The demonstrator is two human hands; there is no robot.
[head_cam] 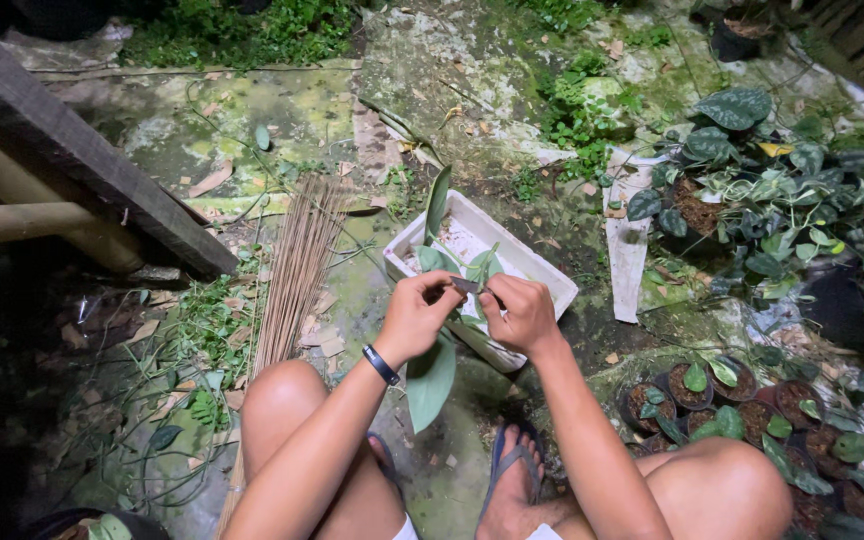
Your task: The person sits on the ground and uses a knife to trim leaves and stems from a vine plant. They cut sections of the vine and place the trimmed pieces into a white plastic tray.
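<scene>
My left hand [418, 315] and my right hand [523, 313] meet over a white rectangular planter box [542, 272] on the mossy ground. Both pinch a plant cutting [467, 286] between the fingertips, and a small dark piece shows between them. A large green leaf [430, 382] hangs down below my left wrist, which wears a dark band. Another long leaf [437, 203] stands up behind the box, and smaller leaves [480, 265] lie inside it. I am crouched, with my knees at the bottom edge and a blue sandal [512, 462] on my foot.
A bundle of thin brown sticks [292, 275] lies left of the box. Several small pots with seedlings [712, 395] stand at the right. A larger leafy potted plant [742, 200] sits behind them. A dark wooden beam and bamboo pole [62, 190] cross the left.
</scene>
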